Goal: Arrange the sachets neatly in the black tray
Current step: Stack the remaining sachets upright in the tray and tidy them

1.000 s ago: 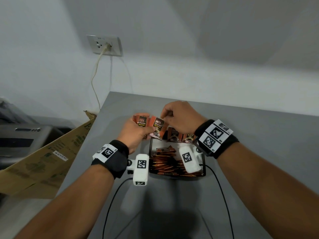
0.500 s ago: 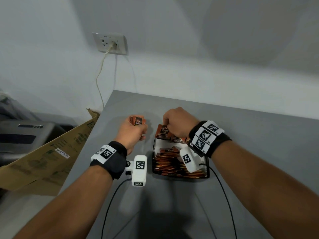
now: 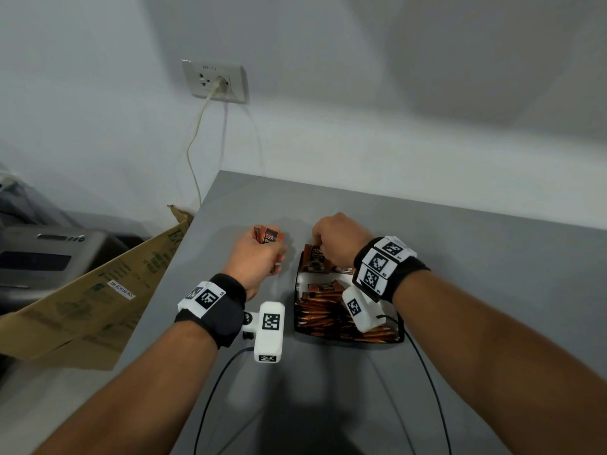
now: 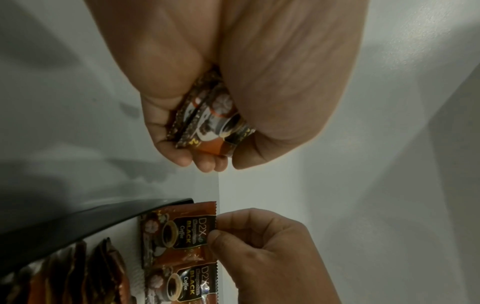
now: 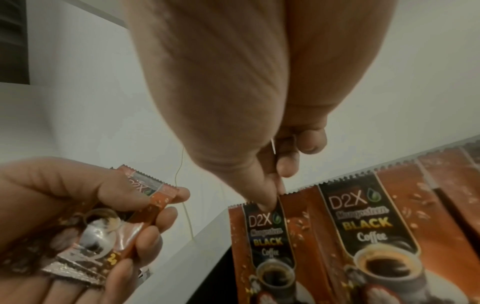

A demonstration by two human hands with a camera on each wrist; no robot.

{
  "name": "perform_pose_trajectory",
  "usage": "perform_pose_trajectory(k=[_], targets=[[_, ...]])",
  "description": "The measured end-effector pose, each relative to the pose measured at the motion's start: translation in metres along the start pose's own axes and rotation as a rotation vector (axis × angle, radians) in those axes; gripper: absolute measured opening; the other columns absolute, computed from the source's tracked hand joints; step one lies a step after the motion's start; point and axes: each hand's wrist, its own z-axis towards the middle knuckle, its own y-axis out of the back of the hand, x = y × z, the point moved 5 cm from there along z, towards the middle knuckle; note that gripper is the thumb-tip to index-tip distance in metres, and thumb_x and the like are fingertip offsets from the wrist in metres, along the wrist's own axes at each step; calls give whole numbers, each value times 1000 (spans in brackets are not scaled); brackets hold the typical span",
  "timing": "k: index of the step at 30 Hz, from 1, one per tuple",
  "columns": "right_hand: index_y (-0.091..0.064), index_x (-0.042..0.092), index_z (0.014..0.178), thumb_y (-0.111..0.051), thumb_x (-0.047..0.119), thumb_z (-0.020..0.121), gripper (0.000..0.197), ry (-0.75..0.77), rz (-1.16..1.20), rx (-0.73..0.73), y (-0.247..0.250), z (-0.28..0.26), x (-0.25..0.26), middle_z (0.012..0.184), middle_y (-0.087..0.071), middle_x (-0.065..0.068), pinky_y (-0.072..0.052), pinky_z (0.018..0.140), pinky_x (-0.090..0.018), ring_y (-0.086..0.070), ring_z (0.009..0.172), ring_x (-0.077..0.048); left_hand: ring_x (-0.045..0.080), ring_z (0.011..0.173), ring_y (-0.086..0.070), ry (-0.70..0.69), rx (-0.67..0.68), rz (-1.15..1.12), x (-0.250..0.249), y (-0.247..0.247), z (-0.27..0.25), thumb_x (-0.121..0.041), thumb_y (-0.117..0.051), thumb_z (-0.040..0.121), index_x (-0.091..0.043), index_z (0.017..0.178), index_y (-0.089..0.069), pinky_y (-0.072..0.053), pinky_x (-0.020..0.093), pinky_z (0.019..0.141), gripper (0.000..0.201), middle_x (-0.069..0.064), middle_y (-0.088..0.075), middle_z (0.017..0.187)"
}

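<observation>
Gripping bunched sachets (image 3: 267, 236) — left hand (image 3: 254, 262); right hand (image 3: 336, 239) pinching upright sachet (image 3: 315, 257), tray (image 3: 298, 290) half-hidden.

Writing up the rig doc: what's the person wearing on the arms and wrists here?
Both forearms are bare, no sleeves. Each wrist has a black band: the left wristband and right wristband carry white blocks printed with black square fiducial markers. A white camera housing hangs under each wrist, the left camera and right camera, each marker-tagged, with a thin black cable trailing toward the person.
</observation>
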Motion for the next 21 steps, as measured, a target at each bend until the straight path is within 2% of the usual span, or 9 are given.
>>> perform_pose_trajectory(k=[4,8,12,15,19,21], targets=[[-73,10,93,-55,-4,88,23,16,-2,-9,-5,2,0,92,-71,-11,-61,73,-41,-68,79,-28,25,80,-58,39,4,-37,0,-1,-3,9,-47,82,-13,93,-61,-50,35,68,28,11,-63,87],[-73,11,92,-54,-4,88,24,9,-4,-32,-8,3,-1,91,-70,-11,-61,71,-41,-68,77,-29,24,77,-62,43,19,-66,-1,-6,-7,13,-40,83,-15,94,-62,-53,37,72,37,9,-64,88],[-73,10,93,-55,-4,88,23,7,-3,-44,-7,4,-2,90,-70,-12,-61,70,-41,-68,77,-29,24,84,-69,46,26,-68,1,-9,-5,9,-47,91,-18,101,-58,-59,42,78,32,7,-65,98],[-73,9,94,-56,-3,89,22,12,-10,-53,-9,4,-2,90,-70,-12,-61,71,-41,-68,77,-29,25,91,-67,43,38,-38,2,-10,-4,8,-53,90,-18,104,-58,-60,38,73,29,10,-65,103],[-72,6,93,-56,-3,88,20,11,-13,-40,-10,4,-4,92,-71,-13,-61,72,-42,-68,78,-29,25,85,-65,23,38,3,3,-9,-2,8,-59,86,-13,107,-60,-59,36,67,29,15,-66,102],[-72,9,101,-55,1,89,22,5,34,-49,-7,4,-8,102,-71,-11,-61,79,-40,-68,87,-27,24,81,-67,-4,55,22,3,-10,-1,9,-63,84,-8,112,-62,-58,37,66,33,19,-69,103]])
